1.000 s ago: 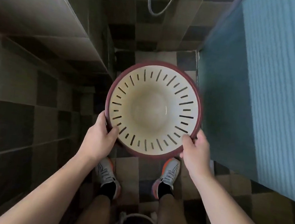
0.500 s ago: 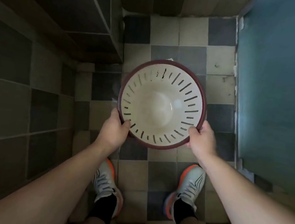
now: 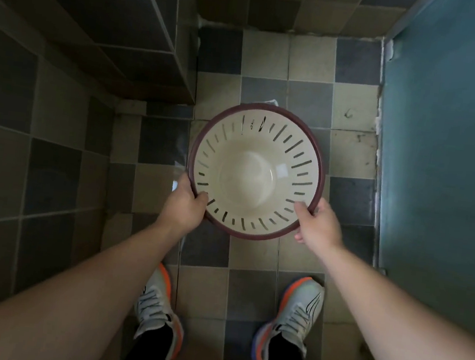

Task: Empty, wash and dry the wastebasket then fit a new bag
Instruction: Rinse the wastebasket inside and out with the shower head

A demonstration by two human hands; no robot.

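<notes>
Lower in frame now, the wastebasket (image 3: 256,171) sits mid-frame — mouth up toward the camera, long axis vertical; left hand (image 3: 185,204) and right hand (image 3: 318,224) each clamp its near rim — both shoes show fully.

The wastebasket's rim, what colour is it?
Dark maroon, circling the round cream slotted plastic wastebasket; the head view shows it best.

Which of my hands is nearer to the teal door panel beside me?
Right. The right hand grips the cream slotted wastebasket on its door-side rim, nearer the teal door panel; the left hand grips the far side.
</notes>
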